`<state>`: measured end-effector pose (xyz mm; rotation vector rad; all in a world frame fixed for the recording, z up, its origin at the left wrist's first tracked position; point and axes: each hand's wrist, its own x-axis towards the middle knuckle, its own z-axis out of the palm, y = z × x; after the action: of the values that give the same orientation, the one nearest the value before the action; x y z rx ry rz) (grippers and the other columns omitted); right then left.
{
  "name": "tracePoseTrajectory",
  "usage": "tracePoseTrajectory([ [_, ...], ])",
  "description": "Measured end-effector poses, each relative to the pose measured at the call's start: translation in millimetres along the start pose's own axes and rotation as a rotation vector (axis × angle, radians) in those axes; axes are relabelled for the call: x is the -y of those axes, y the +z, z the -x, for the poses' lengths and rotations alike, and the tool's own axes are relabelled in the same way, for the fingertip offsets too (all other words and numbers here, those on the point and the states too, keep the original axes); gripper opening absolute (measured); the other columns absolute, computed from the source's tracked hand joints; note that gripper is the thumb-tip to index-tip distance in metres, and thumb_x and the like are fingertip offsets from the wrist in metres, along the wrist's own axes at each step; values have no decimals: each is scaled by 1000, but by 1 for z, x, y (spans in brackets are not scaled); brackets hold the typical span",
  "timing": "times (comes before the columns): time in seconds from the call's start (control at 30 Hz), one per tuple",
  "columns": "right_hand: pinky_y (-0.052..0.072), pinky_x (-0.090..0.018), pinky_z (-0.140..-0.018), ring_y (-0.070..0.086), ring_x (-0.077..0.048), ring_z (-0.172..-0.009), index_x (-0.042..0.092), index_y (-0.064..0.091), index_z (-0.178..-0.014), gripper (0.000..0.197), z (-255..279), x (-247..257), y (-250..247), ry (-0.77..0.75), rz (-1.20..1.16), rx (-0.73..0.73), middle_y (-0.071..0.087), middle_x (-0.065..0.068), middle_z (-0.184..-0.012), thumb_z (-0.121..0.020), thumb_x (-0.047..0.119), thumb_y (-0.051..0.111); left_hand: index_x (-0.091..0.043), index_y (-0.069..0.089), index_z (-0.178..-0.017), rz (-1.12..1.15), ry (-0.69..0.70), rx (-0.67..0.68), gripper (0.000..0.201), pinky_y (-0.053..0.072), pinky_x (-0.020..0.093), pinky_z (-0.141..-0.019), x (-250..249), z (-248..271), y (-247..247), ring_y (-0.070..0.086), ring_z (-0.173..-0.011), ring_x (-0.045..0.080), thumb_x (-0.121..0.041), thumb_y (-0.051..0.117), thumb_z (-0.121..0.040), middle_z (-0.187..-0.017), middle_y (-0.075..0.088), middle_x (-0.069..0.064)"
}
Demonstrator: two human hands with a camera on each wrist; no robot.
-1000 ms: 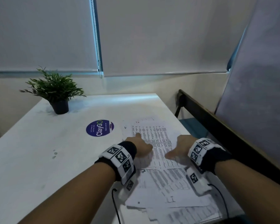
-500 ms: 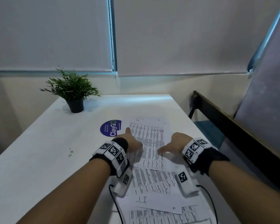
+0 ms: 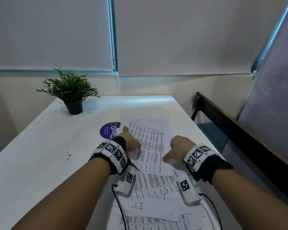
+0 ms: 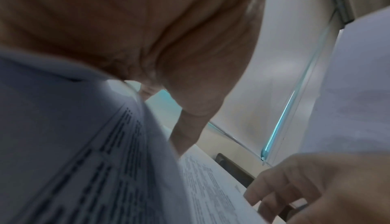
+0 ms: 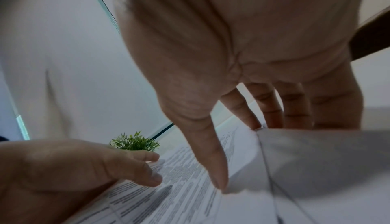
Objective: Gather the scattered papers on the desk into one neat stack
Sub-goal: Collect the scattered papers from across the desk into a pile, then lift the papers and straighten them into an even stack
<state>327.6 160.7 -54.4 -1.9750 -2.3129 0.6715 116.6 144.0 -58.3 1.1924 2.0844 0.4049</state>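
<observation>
Several printed papers (image 3: 152, 183) lie overlapping in a loose pile from the middle of the white desk (image 3: 40, 146) to its near edge. Both hands rest on the top sheet (image 3: 150, 140). My left hand (image 3: 131, 141) lies on its left side, index finger stretched forward and thumb on the print. My right hand (image 3: 176, 146) is at its right edge, with the thumb (image 5: 219, 177) pressing the paper and straight fingers (image 5: 251, 115) touching the far edge. In the left wrist view, a sheet (image 4: 84, 144) bulges up and hides the left fingers; only the thumb (image 4: 185, 142) shows.
A small potted plant (image 3: 71, 95) stands at the desk's far left. A round purple sticker (image 3: 109, 131) lies just left of the papers. Beyond the desk's right edge are a dark wooden rail (image 3: 239, 130) and a teal seat (image 3: 211, 135).
The head view has swung to the left. Both hands have stayed on the top sheet, which now lies straighter along the pile than a second ago.
</observation>
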Motion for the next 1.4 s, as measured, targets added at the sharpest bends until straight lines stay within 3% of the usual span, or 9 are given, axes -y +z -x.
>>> tracePoseTrajectory([
  [0.33,59,-35,-84,71,-21,-103,14,67,-117,55,-5,-5,3,6,-119,-15,70,-4,-118,-70,36,86,-27,-5,-165,490,180,-65,119,54,38,-81,26,5,-17,59,-104,25,7,74,-83,-133,46,-3],
  [0.47,50,-26,-69,64,-13,-90,16,66,-115,54,-3,-10,4,13,-193,-40,68,-5,-126,-73,41,88,-21,-8,-163,570,44,-92,147,61,55,-82,33,11,-25,67,-108,44,-12,92,-56,-132,57,21],
  [0.57,56,-38,-89,71,-30,-106,1,72,-114,58,-3,-8,0,16,-156,-1,74,-15,-119,-78,44,87,2,43,-146,468,-44,21,122,60,48,-88,42,17,-29,67,-100,39,-23,103,-43,-131,61,34],
  [0.7,33,-29,-52,45,-17,-51,15,50,-61,56,-5,-7,3,46,-164,13,47,0,-56,-76,56,84,6,71,-81,513,58,18,39,58,47,-84,50,21,-31,67,-82,39,-11,94,-55,-94,71,34],
  [0.9,42,-23,-51,56,-13,-49,5,68,-89,81,-4,-7,3,94,-404,53,62,0,-59,-64,81,77,-2,66,-113,653,507,32,34,61,45,-79,36,45,-62,74,-85,32,18,68,-85,-100,77,16],
  [1.0,56,-35,-86,71,-24,-99,1,49,-148,129,-7,-9,0,-12,-807,28,72,-14,-122,-52,80,83,0,63,-121,775,603,41,34,63,40,-76,34,52,-83,76,-85,26,14,65,-90,-100,78,13],
  [1.13,53,-42,-74,63,-25,-59,7,72,-101,69,-4,4,-15,-223,-834,-125,77,-17,-87,-75,71,77,-12,72,-122,616,610,-68,44,57,50,-100,35,53,-92,75,-111,27,-27,83,-82,-118,79,6],
  [1.2,57,-59,-96,77,-30,-87,17,77,-102,61,-8,8,-22,-287,-837,-162,80,-7,-97,-73,71,80,-14,73,-122,598,595,-146,50,57,53,-100,36,49,-92,75,-109,26,-37,86,-79,-115,80,3],
  [1.4,52,-51,-108,72,-31,-119,2,62,-136,76,-13,14,-45,-352,-1230,-30,73,-17,-132,-72,30,92,-2,58,-134,780,612,-84,45,57,55,-99,33,47,-94,70,-115,43,7,69,-92,-123,73,23],
])
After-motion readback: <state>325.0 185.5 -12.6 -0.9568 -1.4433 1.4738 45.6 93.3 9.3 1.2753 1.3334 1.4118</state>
